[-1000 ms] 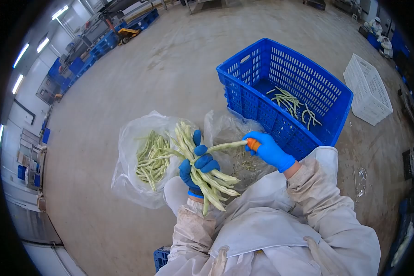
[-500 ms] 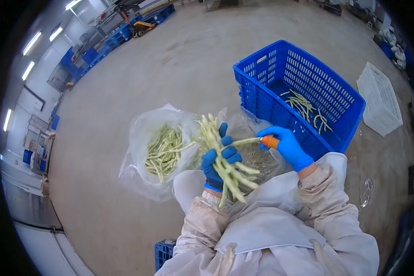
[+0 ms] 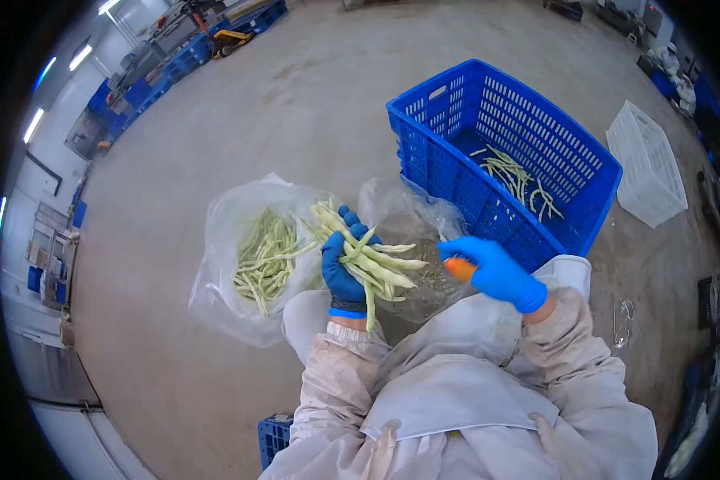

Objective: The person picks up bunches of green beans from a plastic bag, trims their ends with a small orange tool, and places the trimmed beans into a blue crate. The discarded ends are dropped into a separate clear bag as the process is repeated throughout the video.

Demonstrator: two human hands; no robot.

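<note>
My left hand [image 3: 345, 268], in a dark blue coated glove, is wrapped round a bunch of pale green beans [image 3: 382, 264]. The bean ends fan out to the right and down, over my lap. To the right, apart from the bunch, my right hand [image 3: 496, 272] in a bright blue glove is closed on a small orange-handled tool [image 3: 459, 269]; its working end cannot be made out. Left of the bunch, a clear plastic bag [image 3: 216, 240] stands open with many beans [image 3: 268, 260] inside. Beneath and between my hands, another clear bag [image 3: 384, 204] holds small trimmed bits [image 3: 432, 280].
A blue slatted crate [image 3: 424, 132] with some beans [image 3: 508, 172] at its bottom stands ahead right. Beyond it is a white crate [image 3: 648, 168]. A blue plastic piece [image 3: 274, 436] is by my left side. A yellow pallet jack [image 3: 230, 40] and people in white [image 3: 672, 72] are far off.
The bunch in my left hand has turned, its ends now pointing more to the right. The bean that stretched to my right hand no longer does, and that hand is farther from the bunch.
</note>
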